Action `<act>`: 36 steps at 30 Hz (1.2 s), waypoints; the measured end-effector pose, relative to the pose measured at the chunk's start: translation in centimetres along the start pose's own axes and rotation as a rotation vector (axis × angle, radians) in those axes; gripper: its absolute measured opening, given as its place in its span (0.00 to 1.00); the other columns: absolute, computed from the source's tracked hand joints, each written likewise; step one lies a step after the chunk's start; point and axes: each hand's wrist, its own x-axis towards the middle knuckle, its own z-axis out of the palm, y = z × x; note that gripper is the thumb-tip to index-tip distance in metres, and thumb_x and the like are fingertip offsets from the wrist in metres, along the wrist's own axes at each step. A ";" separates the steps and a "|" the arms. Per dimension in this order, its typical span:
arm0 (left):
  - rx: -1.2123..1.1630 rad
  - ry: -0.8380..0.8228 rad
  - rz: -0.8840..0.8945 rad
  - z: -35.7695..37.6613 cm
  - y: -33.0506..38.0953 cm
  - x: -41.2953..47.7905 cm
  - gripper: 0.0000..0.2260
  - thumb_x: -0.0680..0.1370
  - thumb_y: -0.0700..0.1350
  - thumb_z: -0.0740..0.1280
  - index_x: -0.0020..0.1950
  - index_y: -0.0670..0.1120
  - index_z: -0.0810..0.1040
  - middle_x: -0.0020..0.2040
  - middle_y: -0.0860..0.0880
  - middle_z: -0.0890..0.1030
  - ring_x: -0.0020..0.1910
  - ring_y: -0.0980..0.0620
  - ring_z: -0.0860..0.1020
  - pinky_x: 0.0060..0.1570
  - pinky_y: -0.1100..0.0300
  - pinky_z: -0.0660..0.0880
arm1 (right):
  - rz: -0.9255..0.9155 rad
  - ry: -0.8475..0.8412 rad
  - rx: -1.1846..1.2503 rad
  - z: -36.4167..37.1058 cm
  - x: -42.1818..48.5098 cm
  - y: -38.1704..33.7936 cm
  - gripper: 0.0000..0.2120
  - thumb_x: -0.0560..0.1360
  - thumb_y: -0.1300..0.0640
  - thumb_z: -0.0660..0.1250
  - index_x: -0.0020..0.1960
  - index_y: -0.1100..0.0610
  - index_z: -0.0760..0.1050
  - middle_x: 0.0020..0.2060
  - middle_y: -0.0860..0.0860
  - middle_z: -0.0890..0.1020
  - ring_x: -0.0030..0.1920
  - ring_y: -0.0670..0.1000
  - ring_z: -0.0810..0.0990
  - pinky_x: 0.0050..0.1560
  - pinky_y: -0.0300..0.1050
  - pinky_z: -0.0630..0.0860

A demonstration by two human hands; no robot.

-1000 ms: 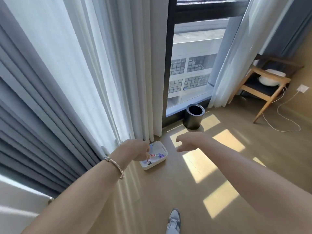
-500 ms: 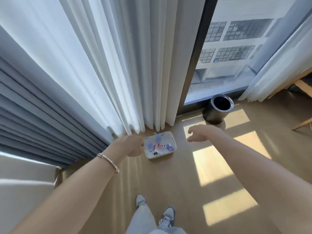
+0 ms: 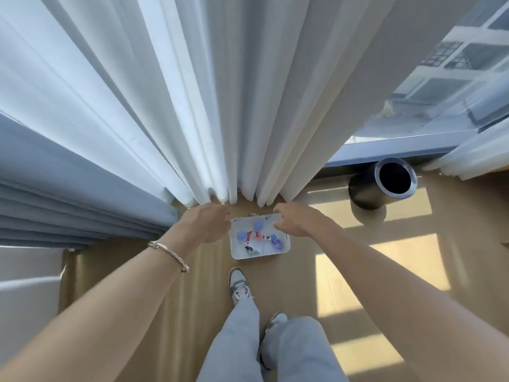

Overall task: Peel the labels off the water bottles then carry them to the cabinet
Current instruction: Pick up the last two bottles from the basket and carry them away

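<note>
Grip loose and empty on each, left hand (image 3: 209,224) and right hand (image 3: 296,223) flank the white tray (image 3: 260,256) of bottles (image 3: 242,235).

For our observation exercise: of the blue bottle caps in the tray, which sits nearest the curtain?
The cap by the tray's far rim, beside the right hand; the others lie nearer the shoe.

One wide-angle view, worn on your head, faces forward and steeply down to the floor (image 3: 297,282). The white tray (image 3: 259,256) lies near mid-frame, well below you; curtains (image 3: 192,106) fill the upper half of the frame.
</note>
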 end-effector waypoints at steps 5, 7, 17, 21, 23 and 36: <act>-0.112 -0.031 -0.036 5.3 -2.3 8.2 0.18 0.79 0.49 0.58 0.69 0.52 0.69 0.64 0.50 0.76 0.62 0.48 0.75 0.58 0.55 0.72 | 0.023 -0.101 0.096 3.8 9.0 2.3 0.20 0.79 0.53 0.58 0.70 0.54 0.66 0.66 0.56 0.73 0.61 0.56 0.74 0.54 0.44 0.69; -0.166 -0.047 -0.073 8.1 -3.1 11.1 0.17 0.79 0.49 0.57 0.68 0.52 0.69 0.63 0.50 0.76 0.61 0.48 0.75 0.57 0.55 0.72 | 0.010 -0.156 0.066 6.2 13.0 3.5 0.20 0.79 0.53 0.57 0.70 0.54 0.66 0.65 0.56 0.74 0.60 0.56 0.75 0.50 0.43 0.68; -0.231 -0.046 -0.169 21.5 -6.1 24.4 0.19 0.79 0.51 0.58 0.70 0.52 0.67 0.63 0.50 0.75 0.62 0.47 0.74 0.55 0.56 0.70 | -0.069 -0.225 -0.083 16.7 29.2 9.1 0.20 0.78 0.55 0.57 0.70 0.56 0.65 0.64 0.57 0.73 0.60 0.57 0.74 0.53 0.46 0.70; -0.217 -0.056 -0.172 27.1 -6.5 29.7 0.19 0.79 0.52 0.60 0.71 0.53 0.67 0.60 0.49 0.76 0.59 0.46 0.75 0.54 0.54 0.73 | -0.079 -0.213 -0.088 20.7 34.4 11.3 0.22 0.78 0.54 0.58 0.71 0.55 0.64 0.65 0.57 0.73 0.60 0.58 0.74 0.53 0.45 0.70; -0.212 -0.036 -0.178 29.6 -6.4 32.1 0.19 0.79 0.51 0.60 0.70 0.52 0.68 0.58 0.49 0.76 0.57 0.46 0.76 0.51 0.54 0.72 | -0.071 -0.210 -0.110 22.5 36.8 12.2 0.23 0.78 0.53 0.58 0.72 0.55 0.62 0.65 0.57 0.72 0.62 0.58 0.73 0.57 0.48 0.71; -0.125 -0.079 -0.123 38.7 -5.9 41.2 0.15 0.81 0.50 0.60 0.67 0.52 0.69 0.54 0.46 0.73 0.50 0.43 0.77 0.42 0.57 0.70 | -0.129 -0.060 -0.161 29.2 46.3 12.1 0.18 0.80 0.56 0.57 0.69 0.50 0.63 0.63 0.57 0.67 0.54 0.58 0.75 0.47 0.48 0.72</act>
